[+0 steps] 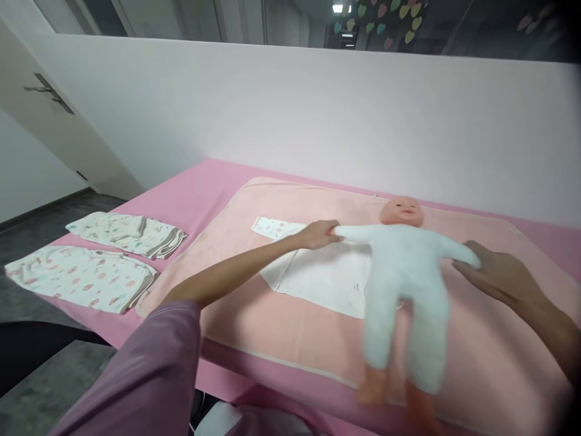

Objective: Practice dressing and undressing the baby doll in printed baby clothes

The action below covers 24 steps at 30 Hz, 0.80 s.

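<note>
A baby doll (406,266) with a white cloth body hangs face up between my hands, its arms stretched out sideways. My left hand (319,234) is closed around the end of one doll arm. At the other arm's end, my right hand (492,266) grips the white sleeve near the tip. The doll's legs dangle toward me, and its feet are blurred. Beneath and to the left of it, a white baby shirt (318,278) with a printed sleeve lies spread out, partly hidden by the doll and my left forearm.
A peach blanket (272,327) covers much of the pink table (195,181). On the left lie two folded printed cloths, one farther (127,233) and one nearer (82,275). A white wall (290,109) with a window above stands behind; a door (40,121) is at far left.
</note>
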Each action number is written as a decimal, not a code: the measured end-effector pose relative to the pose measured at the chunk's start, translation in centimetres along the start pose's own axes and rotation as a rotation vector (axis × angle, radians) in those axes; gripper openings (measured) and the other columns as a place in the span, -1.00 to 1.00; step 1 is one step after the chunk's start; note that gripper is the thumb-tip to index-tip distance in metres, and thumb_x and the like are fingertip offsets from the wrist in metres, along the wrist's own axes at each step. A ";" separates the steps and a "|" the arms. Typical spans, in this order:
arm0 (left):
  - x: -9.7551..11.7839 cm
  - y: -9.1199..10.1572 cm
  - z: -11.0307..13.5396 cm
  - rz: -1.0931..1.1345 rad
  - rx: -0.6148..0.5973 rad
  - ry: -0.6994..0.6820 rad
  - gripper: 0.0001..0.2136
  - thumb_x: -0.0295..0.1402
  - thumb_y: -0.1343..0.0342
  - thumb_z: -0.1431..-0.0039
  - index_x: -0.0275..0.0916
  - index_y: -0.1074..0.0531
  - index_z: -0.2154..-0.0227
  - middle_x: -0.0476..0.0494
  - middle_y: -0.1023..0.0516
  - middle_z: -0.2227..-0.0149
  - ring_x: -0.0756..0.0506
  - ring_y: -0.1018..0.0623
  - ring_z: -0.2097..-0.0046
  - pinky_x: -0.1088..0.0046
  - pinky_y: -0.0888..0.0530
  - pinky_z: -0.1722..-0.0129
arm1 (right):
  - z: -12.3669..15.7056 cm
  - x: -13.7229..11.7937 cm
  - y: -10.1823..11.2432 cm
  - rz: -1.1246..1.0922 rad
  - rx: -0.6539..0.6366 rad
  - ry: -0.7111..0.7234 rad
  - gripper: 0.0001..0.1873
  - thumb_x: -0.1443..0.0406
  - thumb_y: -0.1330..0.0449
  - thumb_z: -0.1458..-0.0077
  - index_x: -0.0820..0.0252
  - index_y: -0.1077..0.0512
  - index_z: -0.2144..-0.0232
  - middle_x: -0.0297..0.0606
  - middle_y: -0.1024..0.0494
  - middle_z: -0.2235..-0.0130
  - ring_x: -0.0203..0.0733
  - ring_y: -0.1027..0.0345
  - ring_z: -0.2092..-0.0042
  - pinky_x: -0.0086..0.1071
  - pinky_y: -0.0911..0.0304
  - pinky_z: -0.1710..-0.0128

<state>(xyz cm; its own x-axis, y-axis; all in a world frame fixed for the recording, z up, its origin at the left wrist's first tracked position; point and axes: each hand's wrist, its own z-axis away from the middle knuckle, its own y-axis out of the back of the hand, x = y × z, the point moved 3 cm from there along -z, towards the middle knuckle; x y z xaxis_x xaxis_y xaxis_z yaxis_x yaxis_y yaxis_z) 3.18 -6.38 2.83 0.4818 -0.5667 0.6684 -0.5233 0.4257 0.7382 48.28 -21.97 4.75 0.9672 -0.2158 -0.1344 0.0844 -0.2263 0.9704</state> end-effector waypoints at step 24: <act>-5.9 2.5 14.5 -0.523 0.246 -0.080 -0.70 -0.23 0.07 -0.46 -0.10 -0.41 -0.14 -0.23 -0.44 -0.25 -0.29 -0.37 -0.24 0.07 -0.34 -0.21 | 1.2 -19.9 -5.7 0.230 -0.137 0.221 -0.53 0.09 -0.08 -0.29 0.32 -0.41 -0.06 0.33 -0.41 -0.20 0.45 -0.22 -0.25 0.17 -0.23 -0.08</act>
<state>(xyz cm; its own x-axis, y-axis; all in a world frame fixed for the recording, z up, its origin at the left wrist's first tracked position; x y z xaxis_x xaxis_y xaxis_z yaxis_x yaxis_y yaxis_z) -11.17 -12.21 -0.56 0.6705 -0.7130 0.2051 -0.3829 -0.0958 0.9188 28.30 -17.55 1.60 0.9919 -0.0315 0.1231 -0.1249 -0.0624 0.9902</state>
